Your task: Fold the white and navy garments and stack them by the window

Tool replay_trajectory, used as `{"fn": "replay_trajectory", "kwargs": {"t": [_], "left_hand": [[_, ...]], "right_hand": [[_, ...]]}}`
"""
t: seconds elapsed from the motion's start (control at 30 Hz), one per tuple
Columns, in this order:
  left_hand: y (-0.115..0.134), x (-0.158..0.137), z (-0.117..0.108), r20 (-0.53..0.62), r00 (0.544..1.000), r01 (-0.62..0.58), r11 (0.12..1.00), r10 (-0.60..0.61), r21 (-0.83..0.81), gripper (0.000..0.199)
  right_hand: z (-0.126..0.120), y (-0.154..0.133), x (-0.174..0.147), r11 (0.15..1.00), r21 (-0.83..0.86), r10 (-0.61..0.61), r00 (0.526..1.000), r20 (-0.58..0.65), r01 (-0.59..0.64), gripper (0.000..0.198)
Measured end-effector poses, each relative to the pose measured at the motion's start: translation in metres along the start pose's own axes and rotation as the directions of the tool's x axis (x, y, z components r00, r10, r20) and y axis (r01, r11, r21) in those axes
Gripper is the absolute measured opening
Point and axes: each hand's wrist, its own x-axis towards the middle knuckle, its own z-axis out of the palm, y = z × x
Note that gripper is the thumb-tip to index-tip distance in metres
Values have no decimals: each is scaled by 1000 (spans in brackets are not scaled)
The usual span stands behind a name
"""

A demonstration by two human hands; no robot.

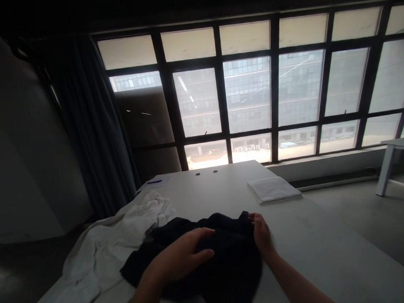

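A crumpled dark garment (233, 257), near black, lies in front of me on the white table (197, 196); its exact kind does not show. Over its middle is my left hand (183, 255), thumb and fingers apart, with no fabric seen between them. At the far right corner of the garment, my right hand (262, 233) has its fingers bent around the raised edge of the cloth. A heap of white cloth (102, 249) spreads along the left side, touching the dark garment.
A folded white cloth (273, 188) rests near the table's right edge. At the far left corner, a pen (154, 181) lies on paper. Beyond the table are a dark curtain (90, 129) and a gridded window (248, 96). Another white table (401, 145) stands to the right.
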Motion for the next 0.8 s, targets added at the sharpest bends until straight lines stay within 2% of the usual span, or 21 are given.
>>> {"fn": "replay_trajectory", "kwargs": {"t": [0.1, 0.17, 0.27, 0.37, 0.43, 0.53, 0.67, 0.8], "left_hand": [[-30, 16, 16, -138, 985, 132, 969, -105, 208, 56], [-49, 28, 31, -147, 969, 233, 928, -197, 292, 64], [-63, 41, 61, 2, 948, 302, 904, -317, 301, 86], [-62, 50, 97, 177, 935, 252, 928, -306, 275, 106], [-59, 55, 120, 176, 931, 250, 911, -319, 328, 110], [-61, 63, 141, 103, 944, 253, 891, -312, 377, 107], [-68, 71, 148, 31, 960, 250, 902, -278, 353, 91], [-70, 77, 148, -165, 958, 278, 895, -233, 348, 59]], "right_hand": [[-6, -1, 7, 998, -65, 6, 998, 60, -2, 54], [-8, -4, 10, 993, -111, -13, 991, 130, 28, 40], [-10, -12, 12, 980, -171, -57, 965, 255, 103, 25], [-19, -24, 11, 967, -188, -95, 926, 366, 174, 20], [-31, -37, 11, 960, -184, -115, 893, 434, 212, 21], [-56, -67, 8, 943, -200, -125, 839, 529, 267, 25], [-79, -103, -3, 903, -269, -124, 803, 583, 335, 22], [-69, -109, -28, 873, -234, -138, 676, 723, 429, 28]]}}
